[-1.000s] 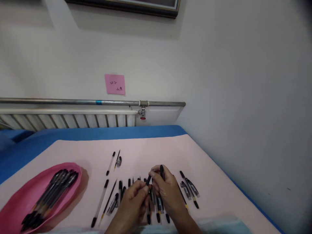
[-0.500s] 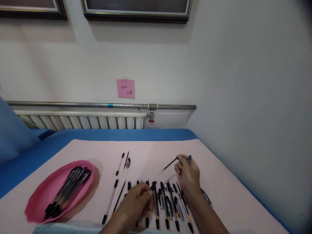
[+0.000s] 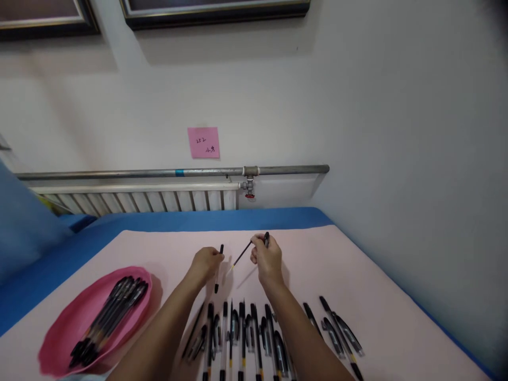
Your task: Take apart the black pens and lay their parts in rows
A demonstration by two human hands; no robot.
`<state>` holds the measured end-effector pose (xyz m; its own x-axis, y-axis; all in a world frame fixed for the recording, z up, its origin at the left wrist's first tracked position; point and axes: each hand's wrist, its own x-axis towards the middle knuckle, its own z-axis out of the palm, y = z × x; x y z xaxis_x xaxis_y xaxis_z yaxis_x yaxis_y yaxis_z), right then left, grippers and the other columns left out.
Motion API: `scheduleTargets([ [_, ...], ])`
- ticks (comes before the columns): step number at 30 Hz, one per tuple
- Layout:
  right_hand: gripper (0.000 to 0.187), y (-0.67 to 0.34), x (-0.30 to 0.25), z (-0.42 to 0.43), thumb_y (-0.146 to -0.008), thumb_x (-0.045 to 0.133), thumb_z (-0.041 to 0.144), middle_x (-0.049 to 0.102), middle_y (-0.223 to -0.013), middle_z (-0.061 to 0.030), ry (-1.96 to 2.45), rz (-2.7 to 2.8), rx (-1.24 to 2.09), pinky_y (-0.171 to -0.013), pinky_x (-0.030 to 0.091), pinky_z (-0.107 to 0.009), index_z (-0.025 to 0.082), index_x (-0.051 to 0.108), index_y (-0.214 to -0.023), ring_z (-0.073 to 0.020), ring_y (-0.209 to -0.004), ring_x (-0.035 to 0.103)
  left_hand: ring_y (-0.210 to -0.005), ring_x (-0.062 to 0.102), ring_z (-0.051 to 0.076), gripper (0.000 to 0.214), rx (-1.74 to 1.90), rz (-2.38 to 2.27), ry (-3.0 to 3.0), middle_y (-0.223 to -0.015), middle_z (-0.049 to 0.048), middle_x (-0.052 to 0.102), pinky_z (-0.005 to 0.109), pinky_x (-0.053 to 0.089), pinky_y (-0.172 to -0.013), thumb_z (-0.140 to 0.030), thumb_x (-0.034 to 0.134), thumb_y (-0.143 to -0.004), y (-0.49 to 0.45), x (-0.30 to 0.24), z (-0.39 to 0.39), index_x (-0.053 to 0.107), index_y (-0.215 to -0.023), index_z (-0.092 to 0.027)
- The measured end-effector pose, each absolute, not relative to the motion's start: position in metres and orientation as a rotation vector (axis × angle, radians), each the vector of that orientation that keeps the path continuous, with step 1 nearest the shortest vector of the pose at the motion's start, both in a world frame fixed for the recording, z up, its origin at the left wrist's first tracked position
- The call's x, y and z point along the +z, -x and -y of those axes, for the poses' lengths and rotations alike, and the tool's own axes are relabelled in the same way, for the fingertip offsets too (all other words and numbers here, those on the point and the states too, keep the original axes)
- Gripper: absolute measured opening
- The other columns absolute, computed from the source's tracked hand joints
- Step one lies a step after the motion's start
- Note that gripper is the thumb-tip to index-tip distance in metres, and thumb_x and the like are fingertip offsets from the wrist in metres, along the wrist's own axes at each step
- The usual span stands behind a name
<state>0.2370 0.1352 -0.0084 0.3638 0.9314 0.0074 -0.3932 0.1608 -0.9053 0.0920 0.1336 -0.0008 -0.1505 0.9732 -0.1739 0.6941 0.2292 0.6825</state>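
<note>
My left hand [image 3: 207, 263] pinches a clear pen barrel [image 3: 218, 272] with black ends, held nearly upright above the pink sheet. Facing it, my right hand [image 3: 269, 258] grips a dark ink refill [image 3: 241, 255] between thumb and finger, its yellow and clear end pointing down-left toward the barrel. A black pen cap [image 3: 266, 238] sticks up from the same right hand. Barrel and refill are apart. Closer to me lies a row of pen parts: barrels [image 3: 224, 338], refills [image 3: 193, 330] and caps [image 3: 280, 354]. My forearms hide part of this row.
A pink oval tray [image 3: 55, 338] at the left holds a bundle of black pens [image 3: 111, 317]. More pen parts lie right of my right forearm, including a cap [image 3: 348, 333]. Behind the table's blue edge [image 3: 222, 219] stand a radiator [image 3: 138, 200] and a pipe [image 3: 293, 170].
My left hand has moved forward from the row and now holds a pen barrel. My right hand has shifted left and forward, still carrying the refill and the cap.
</note>
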Motion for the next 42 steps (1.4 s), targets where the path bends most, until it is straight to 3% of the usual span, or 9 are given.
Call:
scheduleTargets([
  [4,0.014,-0.242,-0.023,-0.144,-0.061,0.058,0.026,0.041,-0.051,0.0095,1.065,0.738,1.058,-0.033,0.027,-0.018,0.02,0.047,-0.069,-0.0051,-0.036,0.034,-0.092,0.06,0.018,0.03,0.265,-1.988,-1.583,-0.108,0.0063,0.06,0.037,0.051,-0.077,-0.033,0.055,-0.085,-0.099,-0.008,-0.154,0.056,-0.11,-0.015],
  [12,0.011,-0.231,-0.046,-0.157,-0.062,0.056,0.028,0.047,-0.05,0.007,1.184,0.89,1.034,-0.042,0.032,-0.02,0.021,0.051,-0.068,-0.0094,-0.044,0.042,-0.095,0.059,0.019,0.031,0.032,-2.123,-1.73,-0.109,0.0071,0.059,0.038,0.05,-0.08,-0.033,0.055,-0.085,-0.094,-0.004,-0.163,0.056,-0.11,-0.015],
  [17,0.008,-0.23,-0.051,-0.159,-0.063,0.055,0.027,0.052,-0.056,0.0047,1.243,0.979,0.99,-0.048,0.034,-0.022,0.021,0.051,-0.067,-0.0116,-0.052,0.046,-0.098,0.059,0.02,0.03,0.108,-2.235,-1.799,-0.107,0.0079,0.062,0.04,0.046,-0.085,-0.036,0.05,-0.086,-0.061,0.007,-0.148,0.058,-0.105,-0.014],
  [21,0.005,-0.227,-0.054,-0.159,-0.064,0.053,0.025,0.053,-0.058,0.0038,1.315,1.067,0.95,-0.05,0.035,-0.022,0.022,0.049,-0.065,-0.0127,-0.056,0.048,-0.1,0.06,0.025,0.035,0.215,-2.274,-1.76,-0.11,0.0133,0.064,0.033,0.044,-0.081,-0.031,0.047,-0.083,-0.04,-0.001,-0.129,0.058,-0.11,-0.011],
  [29,0.006,-0.213,-0.057,-0.161,-0.071,0.047,0.025,0.053,-0.06,0.0034,1.507,1.278,0.879,-0.052,0.036,-0.023,0.021,0.047,-0.067,-0.0132,-0.057,0.05,-0.094,0.063,0.017,0.035,0.399,-2.173,-1.667,-0.107,0.0084,0.067,0.022,0.045,-0.074,-0.03,0.044,-0.083,-0.042,-0.022,-0.115,0.058,-0.111,-0.013],
  [35,0.01,-0.218,-0.049,-0.157,-0.078,0.046,0.026,0.057,-0.066,0.0007,1.639,1.537,0.822,-0.056,0.036,-0.023,0.02,0.052,-0.072,-0.014,-0.061,0.053,-0.089,0.064,0.018,0.032,0.435,-2.156,-1.637,-0.1,0.0078,0.07,0.024,0.044,-0.072,-0.031,0.045,-0.082,-0.042,-0.027,-0.117,0.062,-0.105,-0.015],
  [42,0.005,-0.224,-0.053,-0.141,-0.073,0.056,0.022,0.06,-0.07,-0.0046,1.717,1.937,0.763,-0.055,0.031,-0.024,0.017,0.057,-0.07,-0.0148,-0.062,0.052,-0.087,0.064,0.02,0.031,0.466,-2.125,-1.691,-0.098,0.0092,0.07,0.026,0.043,-0.072,-0.033,0.044,-0.083,-0.04,-0.035,-0.12,0.063,-0.1,-0.015],
])
